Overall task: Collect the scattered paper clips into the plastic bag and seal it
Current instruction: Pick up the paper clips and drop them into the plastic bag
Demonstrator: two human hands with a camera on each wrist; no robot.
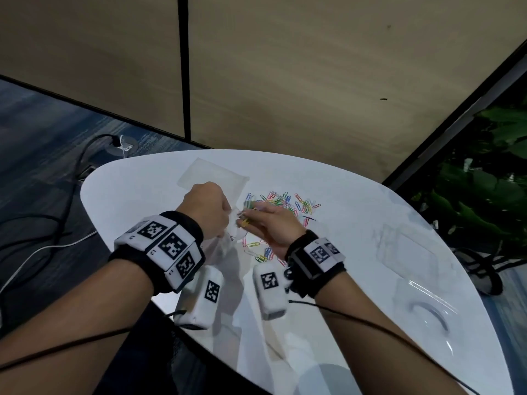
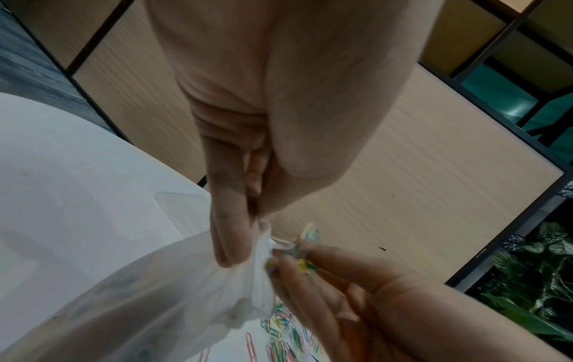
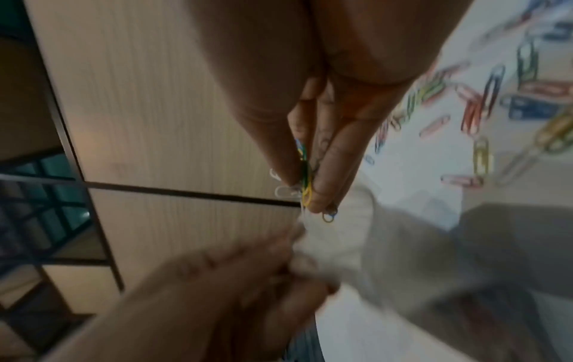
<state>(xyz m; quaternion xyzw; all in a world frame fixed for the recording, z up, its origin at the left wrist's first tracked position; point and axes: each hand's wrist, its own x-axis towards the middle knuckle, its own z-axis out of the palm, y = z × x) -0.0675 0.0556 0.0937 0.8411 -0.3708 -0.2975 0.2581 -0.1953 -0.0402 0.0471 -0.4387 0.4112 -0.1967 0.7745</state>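
Head cam: the left hand (image 1: 206,208) pinches the plastic bag (image 1: 228,246) up off the white table (image 1: 370,223); the right hand (image 1: 273,226) pinches a few clips beside the bag's mouth, with the scattered paper clips (image 1: 285,202) just behind.

Left wrist: fingers (image 2: 223,232) bunched on the bag's top.

Right wrist: fingertips (image 3: 319,196) squeezing yellow and green clips (image 3: 305,181), blurry.

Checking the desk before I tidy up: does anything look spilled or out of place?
Yes: coloured paper clips lie scattered loose across the white table, some near the right hand, not in the plastic bag.
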